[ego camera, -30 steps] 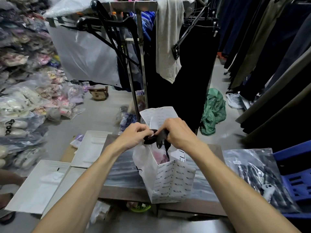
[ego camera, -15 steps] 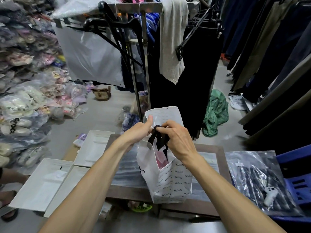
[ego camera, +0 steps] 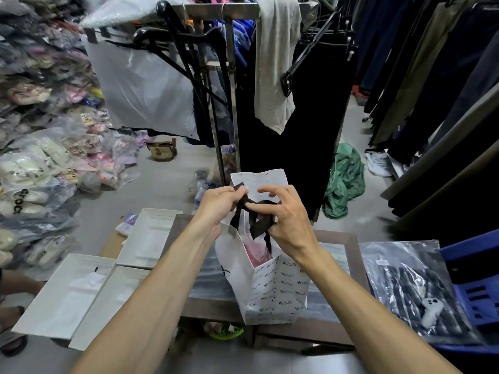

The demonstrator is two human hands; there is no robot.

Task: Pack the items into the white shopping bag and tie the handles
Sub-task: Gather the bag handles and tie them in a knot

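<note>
A white shopping bag (ego camera: pixel 278 290) printed with small black lettering stands upright on a low brown table (ego camera: pixel 337 334). Something pink (ego camera: pixel 256 252) shows inside its open top. Black ribbon handles (ego camera: pixel 256 220) rise from the bag and cross between my hands. My left hand (ego camera: pixel 218 203) pinches one ribbon end at the bag's upper left. My right hand (ego camera: pixel 286 214) holds the other ribbon loop at the right, with its index finger and thumb spread above it. The bag's white rear flap (ego camera: pixel 267 179) sticks up behind my fingers.
White open boxes (ego camera: pixel 67 295) lie left of the table. A clear-wrapped striped garment (ego camera: pixel 410 287) lies on a blue plastic chair (ego camera: pixel 480 282) at the right. A metal clothes rack (ego camera: pixel 229 85) stands behind the table. Bagged shoes (ego camera: pixel 40 163) pile up at left. Dark trousers (ego camera: pixel 432 76) hang at right.
My hands have lifted the black ribbons and drawn slightly apart. My right hand's fingers have opened out above the ribbon while my left hand pulls one end up and left.
</note>
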